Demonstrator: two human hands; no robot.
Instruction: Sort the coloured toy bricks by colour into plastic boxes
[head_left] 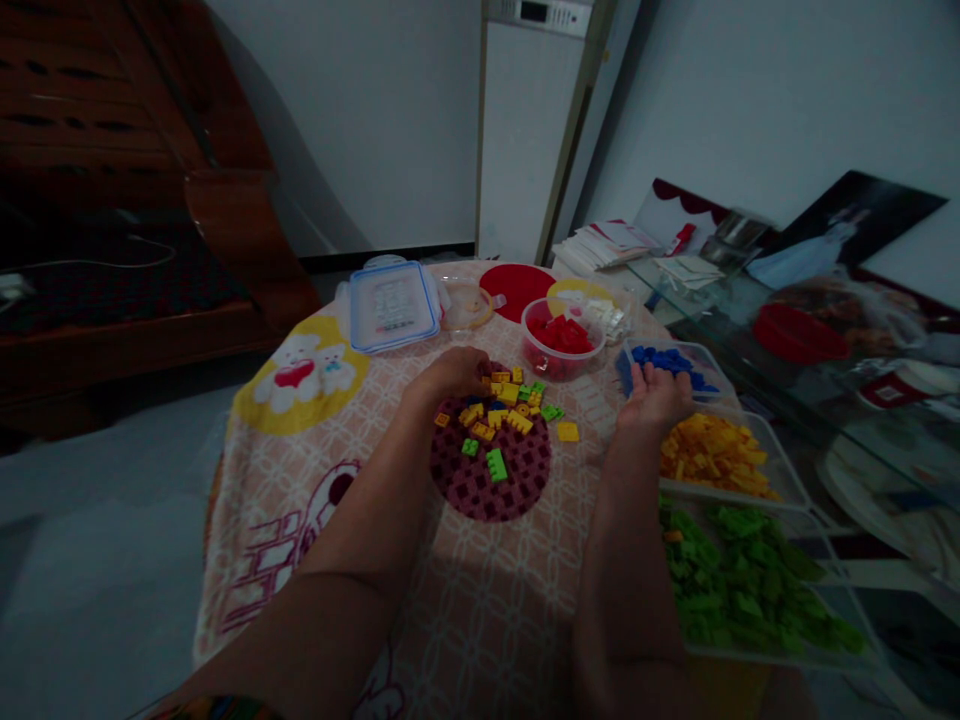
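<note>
My left hand [461, 370] is at the far left edge of a mixed pile of toy building bricks [508, 393], its fingers curled down together and their tips hidden. Whatever it pinches does not show. The pile is mostly yellow with some green and a few blue pieces, on a dark round patch of the tablecloth. My right hand [658, 395] is over the near edge of a clear tub of blue bricks [667, 362]. Its fingers are slightly bent and apart, with nothing visible in them. A single yellow brick [568, 431] lies between my hands.
Yellow bricks [716, 455] and green bricks [757, 580] fill clear trays on the right. A round bowl [562, 350] of red bricks stands behind the pile. At the back left lies a blue-rimmed lid [394, 306]. A cluttered glass table [795, 390] borders the right side.
</note>
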